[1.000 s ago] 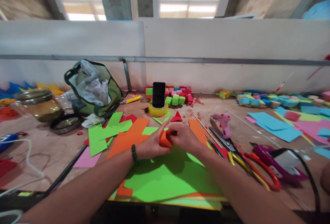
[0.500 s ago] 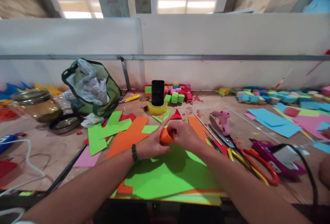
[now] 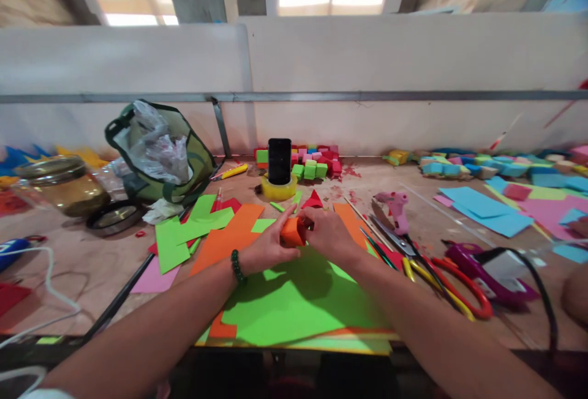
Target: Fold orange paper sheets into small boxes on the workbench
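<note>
A small folded orange paper box (image 3: 291,233) is held above the green sheets, its open end turned to the right. My left hand (image 3: 269,246) grips it from the left, thumb below and fingers along the top. The curled fingers of my right hand (image 3: 328,230) pinch its open edge; the fingertips are partly hidden. Beneath both hands lies a large green sheet (image 3: 294,307) on other coloured sheets. Orange paper (image 3: 225,246) lies beside my left hand, and a small red paper triangle (image 3: 313,199) stands just beyond my right.
Scissors (image 3: 463,292), a pink glue gun (image 3: 395,210) and a purple glue gun (image 3: 487,276) lie to the right. Behind my hands a phone (image 3: 280,161) leans on a tape roll (image 3: 278,188), near small paper cubes (image 3: 310,170). A bag (image 3: 160,154) and jar (image 3: 57,187) stand left. Another person's hand shows at the right edge.
The orange box has turned slightly, so its open end faces more to the right. Both hands stay on it. The whole view has shifted a little.
</note>
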`<state>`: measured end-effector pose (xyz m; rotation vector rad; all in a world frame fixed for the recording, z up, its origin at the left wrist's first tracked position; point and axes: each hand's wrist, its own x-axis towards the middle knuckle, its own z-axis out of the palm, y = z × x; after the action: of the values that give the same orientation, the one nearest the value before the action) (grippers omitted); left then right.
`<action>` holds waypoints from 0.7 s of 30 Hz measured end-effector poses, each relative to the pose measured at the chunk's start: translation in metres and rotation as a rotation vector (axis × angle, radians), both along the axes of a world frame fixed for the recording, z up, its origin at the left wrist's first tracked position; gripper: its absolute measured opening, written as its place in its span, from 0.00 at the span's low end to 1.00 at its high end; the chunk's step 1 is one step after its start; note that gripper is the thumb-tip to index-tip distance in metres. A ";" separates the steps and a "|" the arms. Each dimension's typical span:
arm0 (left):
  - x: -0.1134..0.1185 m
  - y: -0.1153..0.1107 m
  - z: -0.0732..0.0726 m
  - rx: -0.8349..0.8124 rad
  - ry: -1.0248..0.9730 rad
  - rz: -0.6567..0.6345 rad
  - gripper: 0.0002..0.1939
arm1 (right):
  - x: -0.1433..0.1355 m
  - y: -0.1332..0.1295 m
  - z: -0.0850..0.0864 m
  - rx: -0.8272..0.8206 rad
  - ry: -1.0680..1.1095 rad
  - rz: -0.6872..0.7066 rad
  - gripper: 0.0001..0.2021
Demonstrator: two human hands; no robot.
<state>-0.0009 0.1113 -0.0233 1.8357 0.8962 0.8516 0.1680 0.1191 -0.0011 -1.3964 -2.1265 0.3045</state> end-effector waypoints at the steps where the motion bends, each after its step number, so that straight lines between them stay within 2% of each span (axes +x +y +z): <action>1: 0.001 0.000 -0.001 0.067 0.020 0.045 0.50 | -0.001 0.000 -0.001 0.003 0.016 -0.005 0.11; 4: 0.001 0.001 -0.004 0.278 0.090 0.172 0.40 | -0.001 0.003 -0.005 -0.086 0.167 0.032 0.13; 6: -0.001 0.002 -0.004 0.351 0.100 0.188 0.34 | 0.003 0.008 -0.004 -0.169 0.320 0.084 0.11; 9: -0.005 0.007 -0.002 0.319 0.034 0.174 0.30 | 0.012 0.015 0.002 -0.237 0.581 0.123 0.10; 11: -0.008 0.010 -0.003 0.249 -0.014 0.184 0.29 | 0.017 0.017 0.006 -0.255 0.653 0.136 0.11; 15: -0.010 0.012 -0.006 0.204 -0.051 0.175 0.29 | 0.021 0.014 0.009 -0.206 0.424 0.189 0.10; 18: -0.007 0.008 -0.007 0.319 -0.010 0.118 0.30 | 0.017 0.010 0.006 -0.146 0.195 0.171 0.06; 21: -0.003 0.005 -0.006 0.442 0.076 0.101 0.32 | 0.013 0.007 0.003 -0.075 0.028 0.095 0.06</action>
<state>-0.0040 0.1163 -0.0295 2.2276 0.9051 1.1169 0.1807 0.1264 0.0024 -1.3273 -2.1825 0.4422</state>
